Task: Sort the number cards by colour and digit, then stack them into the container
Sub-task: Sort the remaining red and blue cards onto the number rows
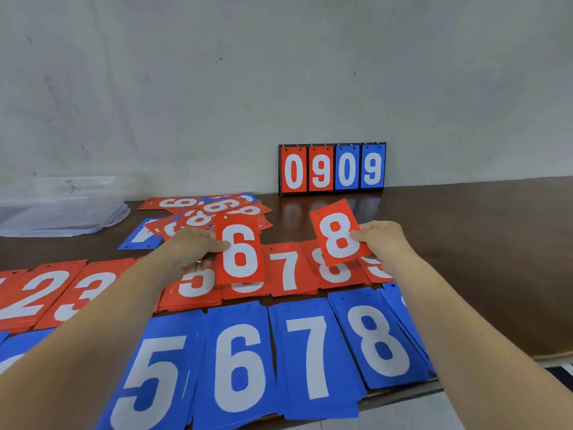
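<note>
The left hand pinches a red 6 card by its left edge, thumb on the face. It holds the card upright just left of the red 7 pile, directly over the red 6 pile, with the long axis running away from the person as the pile's does. The right hand pinches a red 8 card by its right edge, just right of the 7 pile and above the red 8 pile. This card is tilted, its top leaning toward the 7 pile. Each card probably only needs lowering; the 8 would want a slight twist to square up. Neither card touches its pile as far as I can tell. The unsorted heap lies behind and left of the 7 pile, and the clear container sits well off to its left on the counter.
</note>
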Demonstrator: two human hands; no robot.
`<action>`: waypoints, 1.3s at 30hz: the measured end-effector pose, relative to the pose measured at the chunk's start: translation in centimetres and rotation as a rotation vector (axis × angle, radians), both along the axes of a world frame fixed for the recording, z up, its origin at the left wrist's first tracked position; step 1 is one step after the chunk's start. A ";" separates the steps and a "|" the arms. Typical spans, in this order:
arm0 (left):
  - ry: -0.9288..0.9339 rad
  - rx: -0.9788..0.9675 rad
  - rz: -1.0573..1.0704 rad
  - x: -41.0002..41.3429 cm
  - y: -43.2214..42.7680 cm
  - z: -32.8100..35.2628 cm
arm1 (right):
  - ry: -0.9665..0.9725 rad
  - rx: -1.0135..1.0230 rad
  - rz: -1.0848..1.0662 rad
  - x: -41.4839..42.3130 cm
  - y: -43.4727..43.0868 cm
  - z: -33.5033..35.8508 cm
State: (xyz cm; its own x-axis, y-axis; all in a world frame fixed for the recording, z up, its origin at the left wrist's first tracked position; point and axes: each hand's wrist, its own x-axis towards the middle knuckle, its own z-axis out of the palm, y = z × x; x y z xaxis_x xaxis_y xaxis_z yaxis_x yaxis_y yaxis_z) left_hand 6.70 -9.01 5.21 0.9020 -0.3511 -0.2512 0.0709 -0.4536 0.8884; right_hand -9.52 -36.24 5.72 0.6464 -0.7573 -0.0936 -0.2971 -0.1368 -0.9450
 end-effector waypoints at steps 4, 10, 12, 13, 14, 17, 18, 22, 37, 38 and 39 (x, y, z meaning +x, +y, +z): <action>-0.018 0.079 0.006 -0.2 -0.8 -0.4 | 0.064 -0.045 0.066 0.9 -1.0 -1.2; -0.264 0.369 -0.017 -0.9 -1.4 -1.9 | 0.261 -0.414 0.129 2.0 -1.2 -3.3; -0.357 0.450 -0.011 -1.2 -1.7 -2.3 | 0.348 -0.553 0.122 2.1 -1.2 -3.7; -0.392 0.483 -0.011 -1.3 -1.8 -2.5 | 0.376 -0.599 0.113 2.2 -1.2 -4.0; -0.422 0.513 -0.010 -1.4 -1.9 -2.6 | 0.398 -0.623 0.103 2.4 -1.2 -4.4; -0.464 0.612 -0.009 -1.5 -2.1 -2.9 | 0.472 -0.725 0.102 2.4 -1.2 -4.5; -0.472 0.650 -0.005 -1.6 -2.2 -2.9 | 0.491 -0.747 0.108 2.4 -1.2 -4.4; -0.498 0.738 0.015 -1.8 -2.4 -2.9 | 0.532 -0.804 0.144 2.2 -1.1 -4.1; -0.597 0.600 0.075 -1.1 -0.2 -1.8 | 0.341 -0.814 0.130 5.0 1.0 -3.3; -0.600 0.590 0.070 -0.7 0.3 -1.6 | 0.335 -0.814 0.134 5.6 1.4 -3.1; -0.600 0.576 0.064 -0.2 0.8 -1.4 | 0.333 -0.811 0.134 6.1 1.9 -2.8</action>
